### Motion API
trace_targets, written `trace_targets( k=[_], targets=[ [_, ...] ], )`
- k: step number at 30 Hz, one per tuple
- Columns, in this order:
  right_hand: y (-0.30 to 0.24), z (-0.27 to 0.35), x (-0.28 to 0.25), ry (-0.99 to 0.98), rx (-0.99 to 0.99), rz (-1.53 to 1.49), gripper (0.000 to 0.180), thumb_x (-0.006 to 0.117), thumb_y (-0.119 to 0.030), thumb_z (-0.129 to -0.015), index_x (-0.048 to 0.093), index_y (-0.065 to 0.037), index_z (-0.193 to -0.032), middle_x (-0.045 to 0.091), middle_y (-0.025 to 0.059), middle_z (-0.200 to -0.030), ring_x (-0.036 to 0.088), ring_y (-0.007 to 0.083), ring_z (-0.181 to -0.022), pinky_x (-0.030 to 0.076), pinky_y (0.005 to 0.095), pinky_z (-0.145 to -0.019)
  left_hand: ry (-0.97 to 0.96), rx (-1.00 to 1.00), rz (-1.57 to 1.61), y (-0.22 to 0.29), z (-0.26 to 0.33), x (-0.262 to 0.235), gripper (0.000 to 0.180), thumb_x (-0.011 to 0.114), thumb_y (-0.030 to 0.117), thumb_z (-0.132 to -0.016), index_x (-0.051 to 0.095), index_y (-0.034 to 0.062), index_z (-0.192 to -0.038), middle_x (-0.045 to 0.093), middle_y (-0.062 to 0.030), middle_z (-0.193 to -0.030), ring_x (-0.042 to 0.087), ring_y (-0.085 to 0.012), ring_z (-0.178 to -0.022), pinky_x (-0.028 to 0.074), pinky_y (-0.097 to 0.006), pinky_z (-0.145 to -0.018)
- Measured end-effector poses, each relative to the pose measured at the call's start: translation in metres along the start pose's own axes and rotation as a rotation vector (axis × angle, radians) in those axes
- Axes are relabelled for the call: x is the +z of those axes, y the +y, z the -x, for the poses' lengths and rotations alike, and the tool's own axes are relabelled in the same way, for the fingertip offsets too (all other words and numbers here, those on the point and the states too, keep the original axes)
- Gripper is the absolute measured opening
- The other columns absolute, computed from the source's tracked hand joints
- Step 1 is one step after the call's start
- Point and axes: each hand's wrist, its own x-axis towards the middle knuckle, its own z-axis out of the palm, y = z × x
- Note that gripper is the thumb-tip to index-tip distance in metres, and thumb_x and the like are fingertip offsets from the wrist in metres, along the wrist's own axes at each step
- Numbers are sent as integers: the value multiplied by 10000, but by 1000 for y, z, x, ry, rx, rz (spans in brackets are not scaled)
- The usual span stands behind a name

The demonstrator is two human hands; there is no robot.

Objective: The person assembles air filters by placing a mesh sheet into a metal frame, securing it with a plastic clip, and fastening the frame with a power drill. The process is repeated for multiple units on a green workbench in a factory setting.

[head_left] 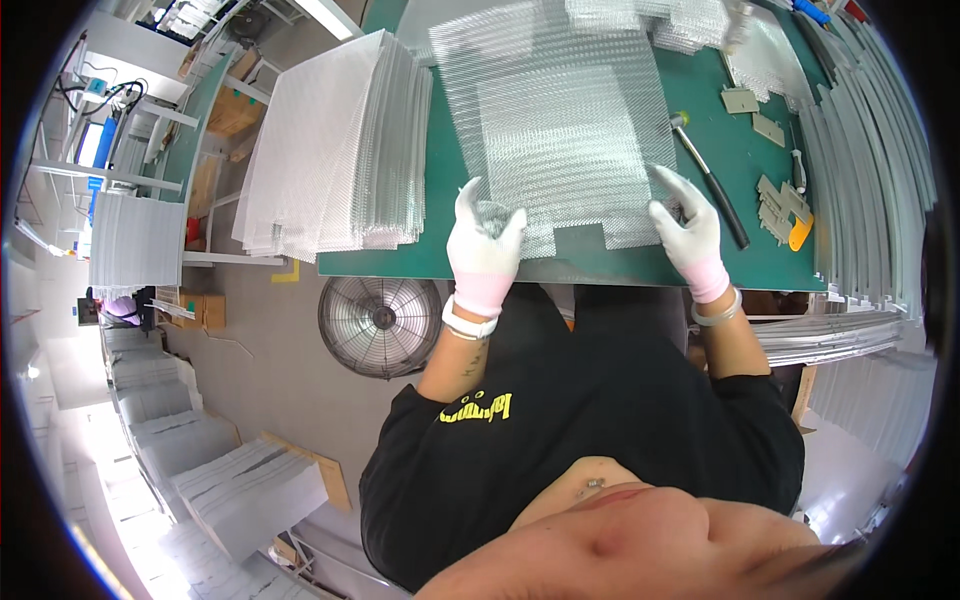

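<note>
On the green table (pixel 440 262) in front of me lies a larger silver metal mesh sheet (pixel 465 75), with a smaller mesh piece (pixel 565 130) overlapping it. At the near edge, a rectangular notch shows the table through. My left hand (pixel 484 250), in a white glove with a pink cuff, is by the mesh's near left corner, thumb and fingers apart. Gloved the same way, my right hand (pixel 690 232) is by the near right edge, its fingers spread and curved. Whether the fingertips press on the mesh is hard to make out.
A tall stack of mesh sheets (pixel 320 150) stands left on the table. Right of the mesh lie a hammer (pixel 715 185), flat beige plates (pixel 740 100), small metal pieces (pixel 775 210) and a yellow-handled tool (pixel 801 232). Long metal strips (pixel 865 190) line the right side. A floor fan (pixel 383 320) stands below.
</note>
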Motion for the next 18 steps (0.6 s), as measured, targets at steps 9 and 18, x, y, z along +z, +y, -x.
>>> trace_targets(
  k=[9, 18],
  targets=[
    [30, 7, 17, -71, 107, 202, 425, 652, -106, -846, 652, -13, -1260, 656, 209, -1254, 627, 347, -1185, 489, 372, -1018, -85, -34, -326, -31, -7, 22, 716, 806, 293, -799, 482, -17, -1357, 671, -243, -1189, 666, -387, -1083, 533, -425, -914],
    [42, 12, 27, -91, 79, 360, 436, 665, -145, -857, 632, -50, -1282, 620, 194, -1318, 602, 359, -1207, 490, 392, -1025, -161, -68, -475, -42, -9, 29, 750, 789, 349, -808, 470, -8, -1385, 620, -260, -1305, 637, -388, -1153, 526, -419, -952]
  ],
)
